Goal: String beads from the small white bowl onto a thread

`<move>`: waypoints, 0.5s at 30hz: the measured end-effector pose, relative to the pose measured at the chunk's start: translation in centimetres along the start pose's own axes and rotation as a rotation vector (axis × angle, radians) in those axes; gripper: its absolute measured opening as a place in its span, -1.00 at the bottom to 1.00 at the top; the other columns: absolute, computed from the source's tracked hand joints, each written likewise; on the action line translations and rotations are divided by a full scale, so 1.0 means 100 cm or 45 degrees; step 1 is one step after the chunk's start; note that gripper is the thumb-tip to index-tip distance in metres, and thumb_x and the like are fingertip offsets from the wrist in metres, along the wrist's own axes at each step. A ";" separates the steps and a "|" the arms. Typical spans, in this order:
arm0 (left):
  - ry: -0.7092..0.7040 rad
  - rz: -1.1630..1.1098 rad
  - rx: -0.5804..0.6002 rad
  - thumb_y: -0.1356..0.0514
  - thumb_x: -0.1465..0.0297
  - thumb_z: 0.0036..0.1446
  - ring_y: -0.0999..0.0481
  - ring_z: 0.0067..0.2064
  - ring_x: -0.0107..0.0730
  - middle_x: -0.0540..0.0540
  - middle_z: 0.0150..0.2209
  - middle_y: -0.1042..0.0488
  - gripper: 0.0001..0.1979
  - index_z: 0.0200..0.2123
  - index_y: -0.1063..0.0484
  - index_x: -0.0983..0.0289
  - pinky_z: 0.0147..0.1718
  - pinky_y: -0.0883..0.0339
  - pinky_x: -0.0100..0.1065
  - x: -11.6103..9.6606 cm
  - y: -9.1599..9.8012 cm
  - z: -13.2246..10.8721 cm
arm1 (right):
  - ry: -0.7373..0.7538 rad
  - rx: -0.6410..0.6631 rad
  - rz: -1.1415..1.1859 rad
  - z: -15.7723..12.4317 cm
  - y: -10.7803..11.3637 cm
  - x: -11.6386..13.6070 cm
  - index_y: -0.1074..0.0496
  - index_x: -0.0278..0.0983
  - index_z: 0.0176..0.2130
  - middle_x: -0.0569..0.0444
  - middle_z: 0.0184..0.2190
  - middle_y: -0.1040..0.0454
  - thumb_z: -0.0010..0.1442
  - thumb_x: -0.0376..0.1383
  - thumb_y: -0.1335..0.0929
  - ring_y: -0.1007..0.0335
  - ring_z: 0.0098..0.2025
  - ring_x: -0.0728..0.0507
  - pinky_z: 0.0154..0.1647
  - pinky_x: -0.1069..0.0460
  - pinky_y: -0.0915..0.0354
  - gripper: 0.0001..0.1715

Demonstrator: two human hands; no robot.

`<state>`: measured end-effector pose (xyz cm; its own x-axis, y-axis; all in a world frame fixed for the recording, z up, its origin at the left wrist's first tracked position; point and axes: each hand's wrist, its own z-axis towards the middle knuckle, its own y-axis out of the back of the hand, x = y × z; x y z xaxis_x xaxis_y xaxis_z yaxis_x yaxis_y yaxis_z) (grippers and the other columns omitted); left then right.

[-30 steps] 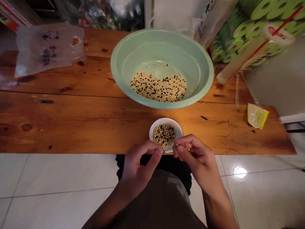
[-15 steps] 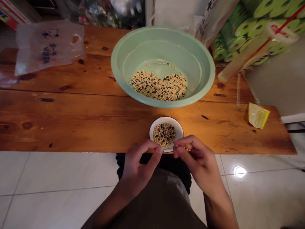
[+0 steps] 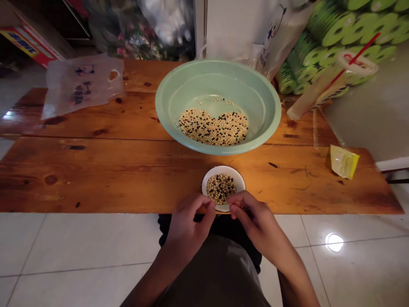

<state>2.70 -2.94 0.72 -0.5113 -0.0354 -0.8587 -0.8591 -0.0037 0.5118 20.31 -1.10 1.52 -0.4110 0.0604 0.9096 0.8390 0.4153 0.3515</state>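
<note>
My left hand sits curled at the near rim of a small white enamel bowl, its fingertips touching or almost touching the rim. My right hand is pinched at the same rim, and its fingers mostly hide a few small beads. The bowl holds a mound of cream, dark and reddish beads. Farther off on the table, a pale green plastic basin holds a larger heap of cream and black beads, with a few strays above it.
The wooden plank table ends just beyond my hands, above a white tile floor. A printed plastic bag lies at the back left, a yellow sachet at the right, and stacked green rolls stand behind.
My hands have drawn closer together and lower over the bowl's rim. The beads at my right fingertips are now mostly hidden. The whole scene sits lower in the view.
</note>
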 end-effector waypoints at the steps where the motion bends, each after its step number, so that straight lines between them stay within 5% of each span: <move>1: 0.007 -0.002 0.008 -0.13 0.38 0.21 -0.51 -0.38 -0.45 -0.05 -0.45 -0.50 -0.84 -0.42 -0.42 0.25 -0.32 -0.31 -0.43 0.000 0.000 0.000 | -0.003 0.008 0.013 0.001 0.000 -0.001 -0.32 -0.20 -0.20 0.19 -0.44 -0.36 0.32 -0.35 -0.23 -0.30 -0.36 -0.01 -0.30 0.09 -0.19 -0.90; 11: 0.112 -0.187 0.155 -0.15 0.31 0.20 -0.52 -0.32 -0.45 -0.07 -0.41 -0.55 -0.82 -0.40 -0.48 0.21 -0.27 -0.31 -0.47 -0.006 0.003 0.000 | -0.041 0.117 0.293 0.003 0.005 0.001 -0.40 -0.23 -0.24 0.20 -0.51 -0.32 0.30 -0.30 -0.28 -0.26 -0.40 -0.01 -0.35 0.07 -0.14 -0.90; 15: 0.198 -0.369 0.081 -0.17 0.29 0.19 -0.54 -0.31 -0.41 -0.04 -0.40 -0.57 -0.81 -0.40 -0.49 0.23 -0.26 -0.35 -0.46 -0.006 -0.002 0.001 | -0.052 0.109 0.573 0.002 0.005 0.003 -0.39 -0.24 -0.12 0.22 -0.55 -0.33 0.28 -0.24 -0.32 -0.20 -0.49 0.01 -0.45 0.08 -0.11 -0.82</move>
<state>3.20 -2.79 1.11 -0.2403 -0.1942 -0.9511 -0.9705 0.0260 0.2399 20.53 -0.71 1.89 -0.0275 0.2869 0.9576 0.9056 0.4128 -0.0976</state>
